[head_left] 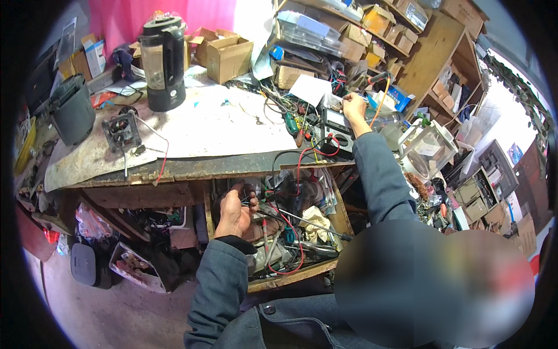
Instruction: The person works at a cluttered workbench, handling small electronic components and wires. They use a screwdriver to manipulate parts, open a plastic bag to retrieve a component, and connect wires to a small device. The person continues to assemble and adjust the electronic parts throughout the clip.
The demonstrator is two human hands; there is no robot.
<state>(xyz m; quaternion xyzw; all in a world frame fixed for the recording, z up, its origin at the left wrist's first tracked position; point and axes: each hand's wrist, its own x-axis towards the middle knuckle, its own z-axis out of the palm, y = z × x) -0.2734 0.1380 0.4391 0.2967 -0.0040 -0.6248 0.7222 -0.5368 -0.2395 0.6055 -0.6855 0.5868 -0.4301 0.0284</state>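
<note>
My left hand [235, 212] is over the open drawer [290, 284], its fingers curled round a small dark thing I cannot make out. My right hand [354, 108] is at the upper end of the multimeter [338, 129], on the right part of the bench. Its fingers are pressed together, and what they hold, if anything, is hidden. Red and black test leads [300, 168] run from the meter down into the drawer, where a red probe [265, 227] hangs among tools and a cream cloth [317, 224]. Left of the meter lies a green-handled tool [290, 124].
A black blender [165, 70] stands at the back of the bench. Left of it are a dark grey housing [72, 110] and an opened motor base [122, 131] with loose wires. Cardboard boxes [229, 58] sit behind. A clear jug [429, 148] and clutter crowd the right.
</note>
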